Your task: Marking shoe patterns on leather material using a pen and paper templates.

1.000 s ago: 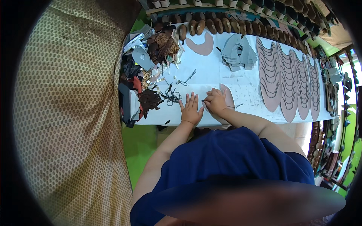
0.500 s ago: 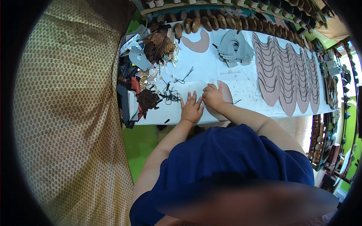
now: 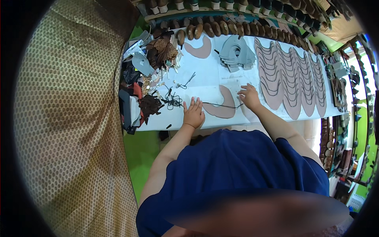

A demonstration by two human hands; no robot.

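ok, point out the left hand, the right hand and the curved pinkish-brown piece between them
left hand (image 3: 194, 113), head view, back of the hand, flat on the table
right hand (image 3: 250, 97), head view, back of the hand
curved pinkish-brown piece (image 3: 226, 106), head view, middle of its curved band

**Curved piece and dark strand on white table**

Pinkish-brown curved leather piece (image 3: 225, 106): flat, crescent-shaped, between both hands. Thin dark strand (image 3: 221, 105): stretched taut across it, left hand (image 3: 194, 113) pressing one end, right hand (image 3: 250, 97) at the other.
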